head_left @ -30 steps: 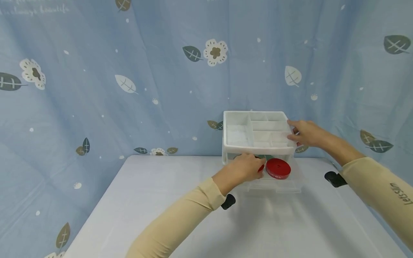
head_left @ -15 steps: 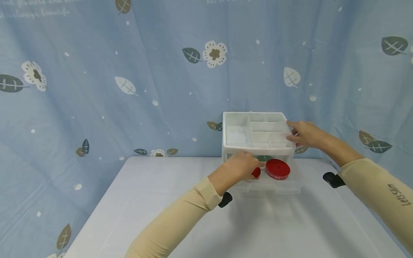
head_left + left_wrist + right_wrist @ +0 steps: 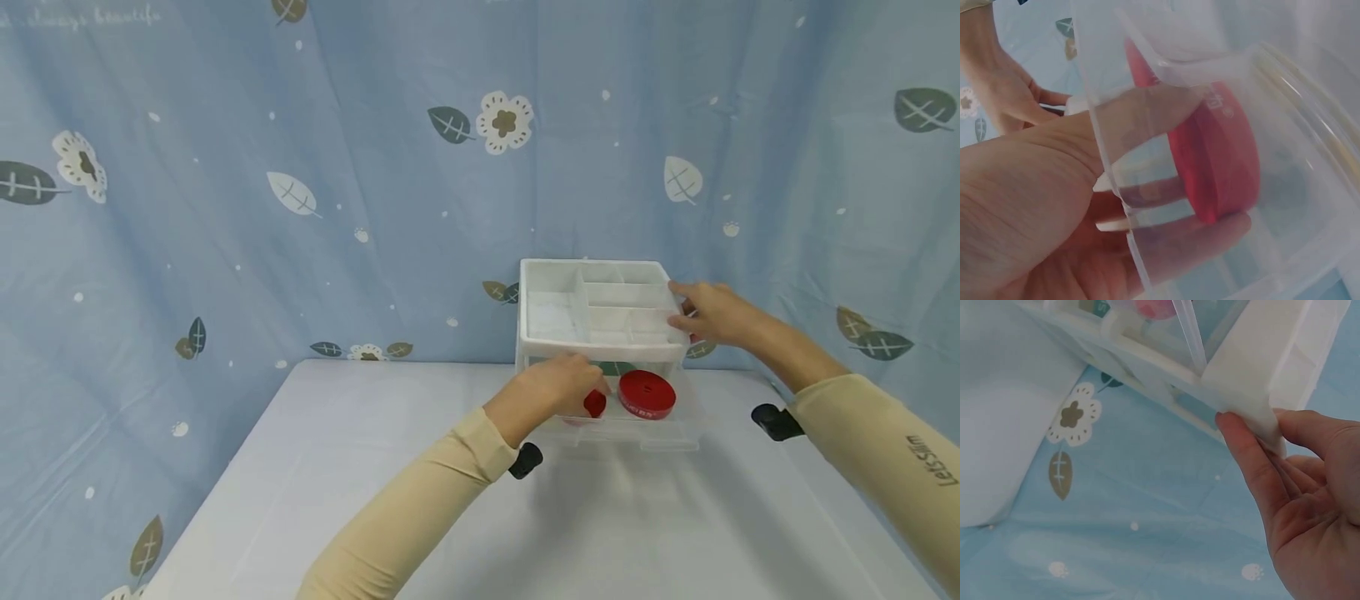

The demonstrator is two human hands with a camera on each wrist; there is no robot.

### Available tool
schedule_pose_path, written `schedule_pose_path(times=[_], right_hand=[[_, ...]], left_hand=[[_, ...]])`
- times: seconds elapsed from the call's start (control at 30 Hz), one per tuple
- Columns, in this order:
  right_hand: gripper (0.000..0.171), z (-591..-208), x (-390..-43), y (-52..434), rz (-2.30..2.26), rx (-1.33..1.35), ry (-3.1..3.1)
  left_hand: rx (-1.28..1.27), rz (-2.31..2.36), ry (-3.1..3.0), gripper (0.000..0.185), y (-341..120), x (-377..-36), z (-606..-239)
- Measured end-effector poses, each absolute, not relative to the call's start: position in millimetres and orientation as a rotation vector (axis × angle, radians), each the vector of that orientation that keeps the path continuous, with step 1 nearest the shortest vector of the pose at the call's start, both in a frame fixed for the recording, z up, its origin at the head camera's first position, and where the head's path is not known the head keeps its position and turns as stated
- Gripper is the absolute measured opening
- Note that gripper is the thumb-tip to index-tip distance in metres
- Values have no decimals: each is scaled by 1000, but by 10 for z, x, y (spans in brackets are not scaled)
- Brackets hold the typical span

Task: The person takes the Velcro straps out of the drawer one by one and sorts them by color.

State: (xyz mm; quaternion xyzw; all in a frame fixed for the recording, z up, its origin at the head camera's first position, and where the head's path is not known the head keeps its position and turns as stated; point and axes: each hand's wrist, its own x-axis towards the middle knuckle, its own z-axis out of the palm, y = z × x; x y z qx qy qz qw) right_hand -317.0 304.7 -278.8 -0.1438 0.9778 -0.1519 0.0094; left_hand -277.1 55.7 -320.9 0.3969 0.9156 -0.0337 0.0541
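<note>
A white plastic drawer organizer [image 3: 600,348] stands at the back of the table, its clear drawer [image 3: 667,433] pulled out at the front. My left hand [image 3: 551,387] reaches into that drawer. Its thumb and fingers grip a red roll of flat band [image 3: 1222,156], which has white print on its side and shows through the clear wall in the left wrist view. Beside it in the drawer lies a second red roll [image 3: 647,394]. My right hand [image 3: 1310,469] pinches the upper right edge of the organizer between thumb and fingers.
The organizer's divided white top tray [image 3: 551,312] has several compartments. Behind the white table [image 3: 360,442] hangs a blue curtain [image 3: 390,183] printed with leaves and flowers. Black straps with cameras sit at both wrists.
My left hand has shifted slightly left, with the red roll it grips now lower and farther from the second roll. My right hand stays at the organizer's edge.
</note>
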Motion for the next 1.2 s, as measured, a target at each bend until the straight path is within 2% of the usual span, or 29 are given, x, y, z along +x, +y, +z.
schedule_pose_path(times=[0.33,0.63,0.97,1.2], right_hand=[[74,-2784,-3153,3047,-460,-468,3056],[74,-2786,-3148,3040,-461,-457,3056],[74,-2799,-3140,3039,-460,-445,3059],[74,-2793,-3140,3040,-451,-454,3070]], left_hand=[[1248,16,2702,40,493,-2806,-3137],[1295,167,2665,48,276,-2758,-2914],[1241,313,2742,50,-258,-2684,-2646],[1106,366,2822,46,-762,-2728,-2682]])
